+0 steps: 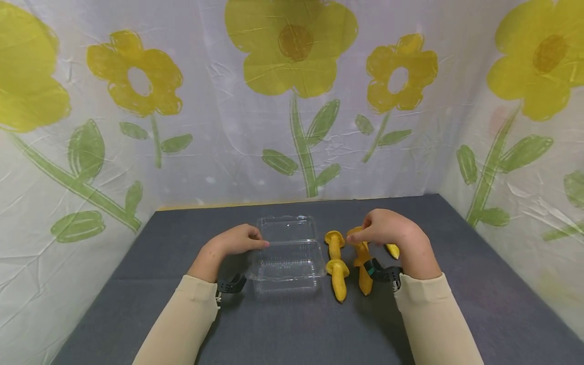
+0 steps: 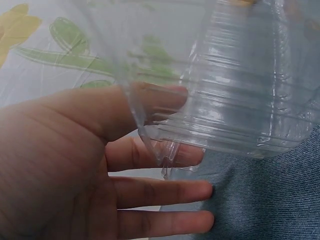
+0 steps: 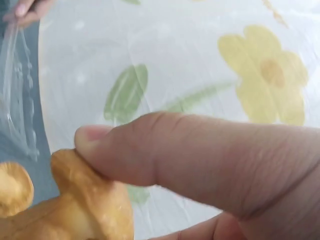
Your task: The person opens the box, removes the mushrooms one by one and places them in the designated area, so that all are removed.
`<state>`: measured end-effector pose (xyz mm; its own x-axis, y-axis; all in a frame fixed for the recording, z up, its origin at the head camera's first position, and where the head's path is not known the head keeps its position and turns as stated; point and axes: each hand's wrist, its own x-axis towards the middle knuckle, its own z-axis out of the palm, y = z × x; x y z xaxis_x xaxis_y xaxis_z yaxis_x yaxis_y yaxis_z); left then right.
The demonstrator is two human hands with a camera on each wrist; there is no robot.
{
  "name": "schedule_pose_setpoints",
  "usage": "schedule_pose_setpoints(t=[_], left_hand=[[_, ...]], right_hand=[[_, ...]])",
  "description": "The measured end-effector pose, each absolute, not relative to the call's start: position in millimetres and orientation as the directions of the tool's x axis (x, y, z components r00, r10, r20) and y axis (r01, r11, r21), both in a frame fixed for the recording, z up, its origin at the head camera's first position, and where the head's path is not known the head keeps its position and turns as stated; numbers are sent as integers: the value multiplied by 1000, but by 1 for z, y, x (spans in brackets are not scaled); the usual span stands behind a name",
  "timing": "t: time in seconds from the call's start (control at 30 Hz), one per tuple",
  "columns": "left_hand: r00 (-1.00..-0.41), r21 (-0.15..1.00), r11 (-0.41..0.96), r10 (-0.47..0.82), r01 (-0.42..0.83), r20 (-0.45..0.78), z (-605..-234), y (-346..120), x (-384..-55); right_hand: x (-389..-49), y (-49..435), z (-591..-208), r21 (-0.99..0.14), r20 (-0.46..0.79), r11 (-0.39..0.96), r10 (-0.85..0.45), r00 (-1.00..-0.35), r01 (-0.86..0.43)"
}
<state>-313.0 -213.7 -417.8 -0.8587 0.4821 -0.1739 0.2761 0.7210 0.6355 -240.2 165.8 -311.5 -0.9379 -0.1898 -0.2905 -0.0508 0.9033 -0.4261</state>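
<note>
A clear plastic clamshell box (image 1: 287,261) lies unfolded on the dark cloth, its lid (image 1: 287,229) on the far side. My left hand (image 1: 237,240) pinches its left edge near the fold; in the left wrist view the thumb (image 2: 160,97) shows through the plastic and the lower fingers are straight. To the box's right, two yellow mushrooms (image 1: 339,289) lie end to end. Beside them, my right hand (image 1: 388,226) holds a yellow-brown mushroom (image 3: 90,195) by its cap, thumb on top; its other fingers are mostly hidden. Another mushroom (image 1: 365,281) lies just below that hand.
Part of another yellow mushroom (image 1: 393,250) shows beyond the right wrist. A dark cloth (image 1: 292,334) covers the table. White sheets with painted yellow flowers (image 1: 294,43) hang at the back and both sides.
</note>
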Motion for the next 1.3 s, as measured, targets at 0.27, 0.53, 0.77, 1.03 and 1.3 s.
schedule_pose_setpoints(t=[0.27, 0.53, 0.77, 1.03, 1.3], left_hand=[[-857, 633, 718, 490, 291, -161, -410, -212, -306], [-855, 624, 724, 492, 295, -166, -410, -212, -306], [-856, 627, 723, 489, 290, -169, -411, -211, -307], [-854, 624, 727, 490, 288, -176, -411, -213, -309], [-852, 637, 715, 494, 287, -171, -410, -212, -307]], right_hand=[[-249, 199, -323, -426, -388, 898, -72, -919, 110], [-254, 224, -339, -464, -456, 853, 0, -890, 238], [-254, 241, -348, -475, -531, 819, 23, -847, 320], [-258, 257, -358, -451, -609, 801, 47, -792, 394], [-258, 263, -362, -498, -660, 742, 11, -751, 449]])
